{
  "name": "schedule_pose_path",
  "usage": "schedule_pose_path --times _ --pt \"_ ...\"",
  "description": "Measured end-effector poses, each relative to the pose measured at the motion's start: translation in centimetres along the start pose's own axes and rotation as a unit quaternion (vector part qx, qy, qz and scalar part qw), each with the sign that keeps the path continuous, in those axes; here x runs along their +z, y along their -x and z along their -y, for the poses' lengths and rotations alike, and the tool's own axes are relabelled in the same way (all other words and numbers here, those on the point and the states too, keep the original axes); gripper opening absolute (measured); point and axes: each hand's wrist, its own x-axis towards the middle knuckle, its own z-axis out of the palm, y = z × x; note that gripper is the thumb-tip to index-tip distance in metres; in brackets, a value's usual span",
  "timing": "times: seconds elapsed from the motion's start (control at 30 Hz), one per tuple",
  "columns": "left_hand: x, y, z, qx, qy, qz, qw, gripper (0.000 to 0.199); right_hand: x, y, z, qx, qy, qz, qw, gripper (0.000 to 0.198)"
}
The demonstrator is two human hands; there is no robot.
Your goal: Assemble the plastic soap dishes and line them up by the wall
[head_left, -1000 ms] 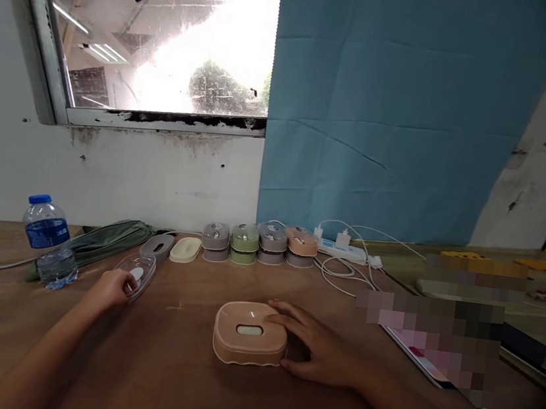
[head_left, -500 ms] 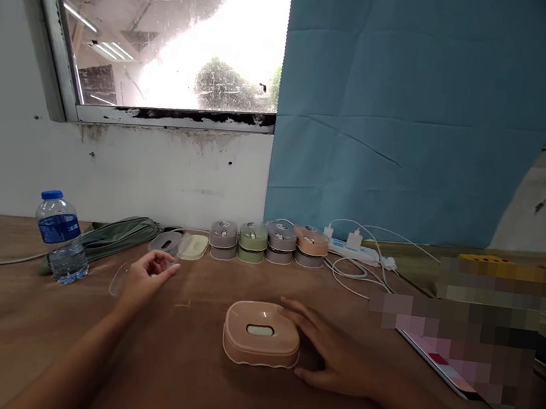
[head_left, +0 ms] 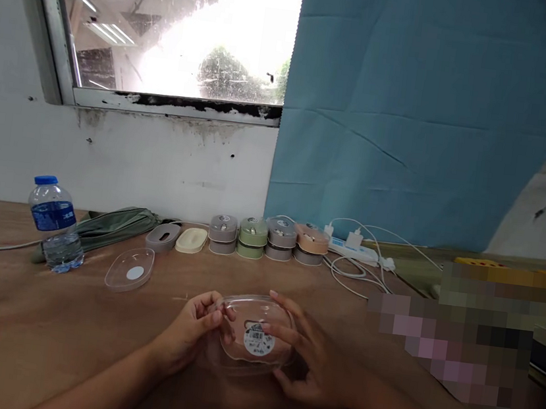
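A clear plastic cover [head_left: 228, 362] with a round printed label lies over the peach-coloured oval box [head_left: 253, 309], which shows through it. My left hand [head_left: 195, 328] pinches the cover's left end between thumb and fingers. At the other end, my right hand [head_left: 316, 359] curls round the cover, fingers on top and thumb at the near edge. Whether its thumb also touches the box is hard to see. Another clear cover [head_left: 118, 272] with a white round sticker rests on the table to the left, near a grey slotted lid [head_left: 153, 236] and a cream oval piece [head_left: 191, 241].
Along the wall stand grey [head_left: 223, 228], green [head_left: 253, 232] and peach [head_left: 312, 239] two-tier boxes. A water bottle [head_left: 54, 224] and dark green cloth [head_left: 115, 228] are at the left. A power strip [head_left: 361, 252] with white cables lies at the back right; blurred items cover the right side.
My left hand has come from the back left to the peach box with a clear cover. My right hand has shifted from the box's side onto the cover.
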Motion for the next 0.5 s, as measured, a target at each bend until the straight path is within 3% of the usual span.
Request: schedule_pose_path --times 0.13,0.23,0.37,0.5 --pt "-0.1 -0.1 -0.2 -0.003 0.026 -0.006 1.0 0.029 0.7 0.8 -1.3 0.004 -0.004 -0.003 1.0 0.053" --pt "-0.9 -0.5 -0.7 0.005 0.004 -0.052 0.999 0.043 0.7 1.2 -2.0 0.038 -0.013 -0.021 0.999 0.059" --pt "-3.0 -1.1 -0.9 0.045 -0.119 -0.105 0.986 0.047 0.7 1.0 -2.3 0.115 -0.065 -0.018 0.991 0.06" --pt "-4.1 -1.0 -0.7 0.029 -0.262 -0.051 0.963 0.047 1.0 0.7 -2.4 0.172 -0.131 0.018 0.976 0.057"
